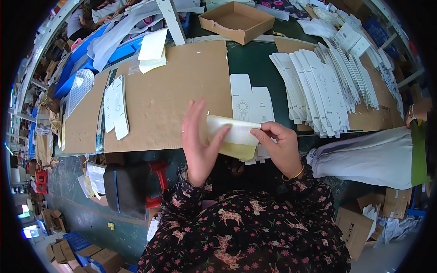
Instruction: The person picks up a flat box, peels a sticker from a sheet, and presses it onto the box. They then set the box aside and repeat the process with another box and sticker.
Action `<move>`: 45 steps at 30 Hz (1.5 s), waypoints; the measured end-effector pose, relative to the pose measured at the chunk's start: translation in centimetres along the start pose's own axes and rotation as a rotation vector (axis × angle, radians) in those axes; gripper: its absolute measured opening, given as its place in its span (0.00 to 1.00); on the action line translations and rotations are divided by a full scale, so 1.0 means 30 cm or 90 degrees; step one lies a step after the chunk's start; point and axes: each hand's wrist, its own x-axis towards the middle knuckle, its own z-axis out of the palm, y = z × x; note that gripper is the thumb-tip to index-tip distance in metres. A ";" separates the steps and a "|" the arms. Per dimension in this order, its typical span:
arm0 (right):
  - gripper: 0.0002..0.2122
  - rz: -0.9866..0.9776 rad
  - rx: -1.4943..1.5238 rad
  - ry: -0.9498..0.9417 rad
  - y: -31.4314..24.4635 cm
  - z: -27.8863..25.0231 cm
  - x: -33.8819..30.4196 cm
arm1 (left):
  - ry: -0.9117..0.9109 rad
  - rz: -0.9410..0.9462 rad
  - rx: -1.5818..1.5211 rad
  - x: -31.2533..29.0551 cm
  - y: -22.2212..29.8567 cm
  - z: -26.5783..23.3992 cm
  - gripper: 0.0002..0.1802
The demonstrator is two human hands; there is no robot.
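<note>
A pale yellow sticker sheet (239, 134), dotted with rows of small marks, is bent over between my hands, above the near edge of the table. My right hand (283, 144) pinches its right end between thumb and fingers. At the other end, my left hand (200, 140) is open, fingers stretched upward, its thumb lying against the sheet. Just beyond them, flat white printed box blanks (252, 103) lie on the dark green tabletop, partly covered by the sheet and my right hand.
Many white box blanks (318, 86) are fanned out on the right. A smaller blank stack (117, 108) rests on brown cardboard (168, 95) at left, with yellow sheets (153, 50) farther back. An open carton (236, 20) stands at the far side. A stool (129, 189) is below left.
</note>
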 end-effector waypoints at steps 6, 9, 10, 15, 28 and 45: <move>0.06 -0.089 -0.074 -0.011 -0.016 0.032 -0.006 | -0.229 0.277 0.240 0.030 0.010 -0.006 0.10; 0.06 -0.092 -0.052 0.001 -0.025 0.031 -0.006 | -0.233 0.247 0.231 0.027 -0.008 -0.015 0.07; 0.06 -0.091 -0.044 0.008 -0.026 0.026 -0.007 | -0.237 0.233 0.225 0.026 -0.010 -0.015 0.06; 0.05 -0.080 -0.042 -0.016 -0.018 0.016 -0.007 | -0.264 0.201 0.191 0.031 -0.017 -0.013 0.05; 0.07 -0.369 -0.295 -0.011 -0.040 -0.013 0.051 | -0.251 0.269 0.245 0.034 -0.019 0.003 0.04; 0.05 -0.238 -0.157 -0.027 0.070 -0.025 0.224 | -0.304 0.173 0.185 0.030 -0.111 0.031 0.03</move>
